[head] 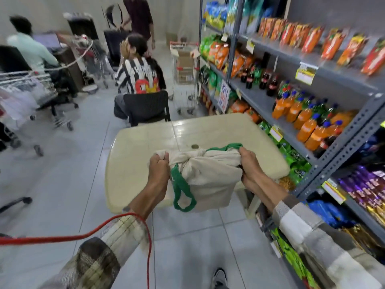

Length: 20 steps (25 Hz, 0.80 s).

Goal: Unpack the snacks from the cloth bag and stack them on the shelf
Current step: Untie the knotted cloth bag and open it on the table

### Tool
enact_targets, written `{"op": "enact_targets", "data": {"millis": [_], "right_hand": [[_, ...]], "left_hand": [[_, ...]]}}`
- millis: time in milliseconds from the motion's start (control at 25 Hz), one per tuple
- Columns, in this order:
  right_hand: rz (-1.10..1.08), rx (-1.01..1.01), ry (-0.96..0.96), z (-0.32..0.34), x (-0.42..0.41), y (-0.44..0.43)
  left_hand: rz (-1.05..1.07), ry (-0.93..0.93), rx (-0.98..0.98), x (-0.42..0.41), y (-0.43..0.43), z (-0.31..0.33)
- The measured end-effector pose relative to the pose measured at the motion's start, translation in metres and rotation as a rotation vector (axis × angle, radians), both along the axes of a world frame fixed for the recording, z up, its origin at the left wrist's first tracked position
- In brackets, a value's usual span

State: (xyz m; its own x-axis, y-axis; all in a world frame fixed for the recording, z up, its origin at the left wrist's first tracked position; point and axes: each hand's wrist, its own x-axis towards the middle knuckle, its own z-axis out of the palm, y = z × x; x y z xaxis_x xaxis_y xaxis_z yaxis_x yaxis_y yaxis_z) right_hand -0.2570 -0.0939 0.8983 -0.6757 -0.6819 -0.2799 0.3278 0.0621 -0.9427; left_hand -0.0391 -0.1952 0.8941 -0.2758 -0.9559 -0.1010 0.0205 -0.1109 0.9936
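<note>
Cloth bag (205, 174), knotted closed, held over the near edge of the table (141, 147); left hand (159, 170) and right hand (250, 165) each grasp its top corners. No snacks out; shelf (312, 130) stacking remains.

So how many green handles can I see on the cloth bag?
2. One green handle hangs down the front of the cloth bag by the left hand; the other handle lies on top, by the right hand.
</note>
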Motion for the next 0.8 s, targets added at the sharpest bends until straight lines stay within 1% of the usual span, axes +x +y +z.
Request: {"op": "enact_targets", "data": {"millis": [120, 240, 360, 520, 680, 800], "right_hand": [[0.018, 0.002, -0.037, -0.012, -0.024, -0.035], [0.053, 0.000, -0.054, -0.022, -0.061, -0.085], [0.094, 0.024, -0.050, -0.026, -0.097, -0.139], [0.121, 0.027, -0.057, -0.027, -0.137, -0.211], [0.113, 0.054, -0.009, -0.027, -0.167, -0.298], [0.107, 0.080, 0.048, -0.036, -0.183, -0.345]], "left_hand": [[-0.008, 0.002, 0.023, -0.021, -0.030, -0.010], [-0.016, -0.052, 0.025, -0.053, -0.075, -0.016], [0.037, -0.057, 0.064, -0.086, -0.121, -0.020], [0.103, -0.017, 0.106, -0.125, -0.176, -0.022], [0.158, 0.007, 0.143, -0.161, -0.247, -0.020], [0.128, -0.028, 0.110, -0.175, -0.294, -0.032]]}}
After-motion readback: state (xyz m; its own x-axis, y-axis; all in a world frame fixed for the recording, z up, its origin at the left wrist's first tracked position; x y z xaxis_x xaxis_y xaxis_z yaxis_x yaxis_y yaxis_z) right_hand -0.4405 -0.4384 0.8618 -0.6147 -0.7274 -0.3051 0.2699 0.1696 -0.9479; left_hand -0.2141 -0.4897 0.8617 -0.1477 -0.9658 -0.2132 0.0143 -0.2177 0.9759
